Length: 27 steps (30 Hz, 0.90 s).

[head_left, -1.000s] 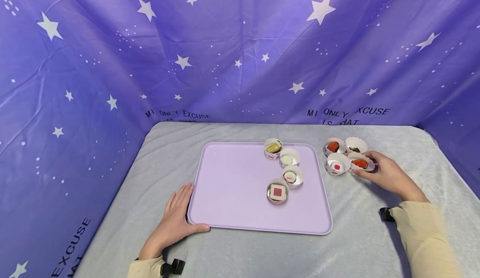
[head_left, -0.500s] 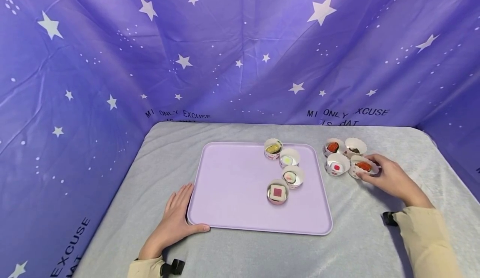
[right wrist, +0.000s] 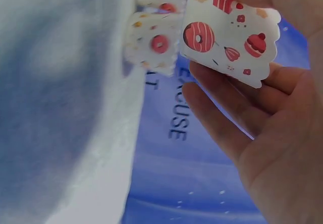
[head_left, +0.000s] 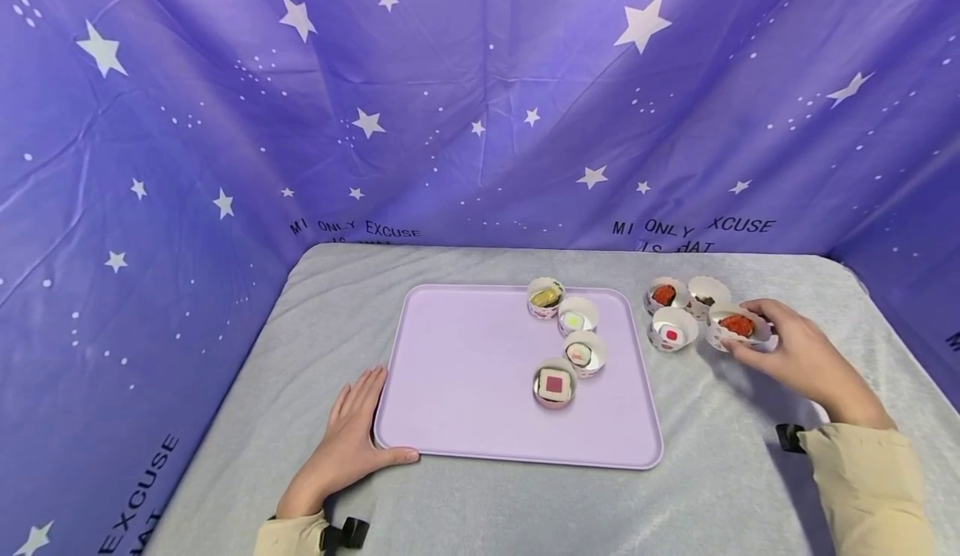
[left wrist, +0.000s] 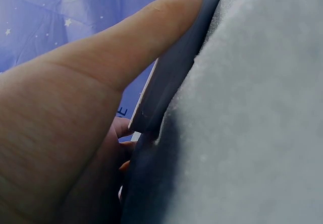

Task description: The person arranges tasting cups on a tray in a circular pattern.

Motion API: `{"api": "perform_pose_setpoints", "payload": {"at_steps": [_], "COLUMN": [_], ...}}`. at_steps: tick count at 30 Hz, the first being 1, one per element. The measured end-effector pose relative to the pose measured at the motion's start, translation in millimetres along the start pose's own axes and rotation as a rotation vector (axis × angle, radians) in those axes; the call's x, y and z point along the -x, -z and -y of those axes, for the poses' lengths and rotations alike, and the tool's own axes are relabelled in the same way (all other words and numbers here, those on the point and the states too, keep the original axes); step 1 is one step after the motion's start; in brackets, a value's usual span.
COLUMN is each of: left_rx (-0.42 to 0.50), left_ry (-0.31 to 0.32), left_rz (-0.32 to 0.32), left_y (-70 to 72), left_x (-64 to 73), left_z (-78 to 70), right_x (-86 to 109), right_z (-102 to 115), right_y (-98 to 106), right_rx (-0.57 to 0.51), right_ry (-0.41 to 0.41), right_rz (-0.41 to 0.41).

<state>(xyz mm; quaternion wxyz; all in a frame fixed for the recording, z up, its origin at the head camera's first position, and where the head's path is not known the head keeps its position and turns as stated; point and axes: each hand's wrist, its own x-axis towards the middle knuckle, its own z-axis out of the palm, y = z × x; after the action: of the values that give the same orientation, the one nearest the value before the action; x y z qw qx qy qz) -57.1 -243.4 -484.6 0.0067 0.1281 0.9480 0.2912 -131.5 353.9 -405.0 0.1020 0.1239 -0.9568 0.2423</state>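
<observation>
Right hand gripping cup, head view: orange topping, wrist view: doughnut print

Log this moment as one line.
left hand: at near-left corner of lilac tray | right hand: holds patterned cup with red-topped sushi | on tray: four cups | beside tray: three more cups

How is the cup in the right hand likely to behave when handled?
The cup probably flexes if squeezed, since it looks thin-walled and papery. The red-orange piece inside might slide, as space shows beside it.
</observation>
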Motion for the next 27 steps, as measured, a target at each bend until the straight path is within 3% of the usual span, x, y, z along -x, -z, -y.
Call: {"api": "perform_pose_setpoints", "payload": {"at_steps": [5, 12, 27], "left_rx": [-0.004, 0.003, 0.006], "left_ry": [-0.004, -0.002, 0.027], "left_rz": [-0.003, 0.001, 0.038], "left_y": [-0.9, -1.4, -1.4], "left_x": [-0.1, 0.7, 0.1], "left_z": [1.3, 1.5, 2.6], "right_x": [-2.4, -4.9, -20.8], "right_z": [15.9, 33.7, 72.3], "right_y": [5.1, 8.0, 4.8], "right_rx": [0.023, 0.019, -0.015], "right_ry": [0.037, 0.026, 0.131], "right_rz": [-0.025, -0.018, -0.025]}}
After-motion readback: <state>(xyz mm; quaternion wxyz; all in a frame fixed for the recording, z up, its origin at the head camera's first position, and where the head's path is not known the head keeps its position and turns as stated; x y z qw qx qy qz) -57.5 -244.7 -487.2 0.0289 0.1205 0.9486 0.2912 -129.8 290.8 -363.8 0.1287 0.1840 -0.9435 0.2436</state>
